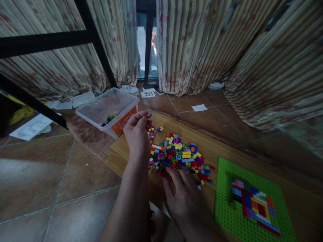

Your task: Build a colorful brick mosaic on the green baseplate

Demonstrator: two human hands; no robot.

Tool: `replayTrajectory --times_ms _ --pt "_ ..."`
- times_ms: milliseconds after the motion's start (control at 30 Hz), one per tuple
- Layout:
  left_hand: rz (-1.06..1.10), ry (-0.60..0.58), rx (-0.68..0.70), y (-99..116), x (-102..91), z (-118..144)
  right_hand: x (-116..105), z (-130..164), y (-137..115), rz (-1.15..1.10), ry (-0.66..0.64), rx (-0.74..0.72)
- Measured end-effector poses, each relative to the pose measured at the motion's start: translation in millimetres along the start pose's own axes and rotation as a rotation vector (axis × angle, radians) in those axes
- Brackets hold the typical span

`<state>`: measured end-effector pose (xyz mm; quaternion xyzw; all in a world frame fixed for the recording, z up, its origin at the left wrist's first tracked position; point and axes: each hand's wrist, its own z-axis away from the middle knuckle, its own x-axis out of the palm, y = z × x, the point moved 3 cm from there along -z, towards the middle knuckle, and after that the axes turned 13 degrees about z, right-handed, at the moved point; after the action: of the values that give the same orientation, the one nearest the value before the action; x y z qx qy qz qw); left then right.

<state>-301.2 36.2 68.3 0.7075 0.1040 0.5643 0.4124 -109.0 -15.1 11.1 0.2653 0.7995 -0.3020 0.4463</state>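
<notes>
Bright bricks (179,156) lie heaped mid-board (214,143); the right hand (183,195) rests spread open at the heap's near edge, the left hand (137,129) loosely curled, contents unclear, so picking singly seems wisest.

I have one view only, from the head camera: it looks forward and steeply down, close over the wooden board (222,143) on the floor, toward the curtains (202,43) beyond its far edge.
</notes>
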Motion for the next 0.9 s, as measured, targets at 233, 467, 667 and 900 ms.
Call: replayTrajectory --times_ms 233,467,667,900 --pt "-0.027 0.039 0.027 11 -9.2 -8 19 1 -12 0.000 -0.026 -0.014" --pt "0.016 0.072 0.077 20 -16.2 -13 10 6 21 0.034 0.017 -0.063" --pt "0.024 0.126 0.091 23 -19.0 -15 3 -8 18 -0.027 0.046 -0.050" --pt "0.033 0.141 0.096 28 -24.9 -19 23 -47 -24 -0.005 -0.081 -0.170"
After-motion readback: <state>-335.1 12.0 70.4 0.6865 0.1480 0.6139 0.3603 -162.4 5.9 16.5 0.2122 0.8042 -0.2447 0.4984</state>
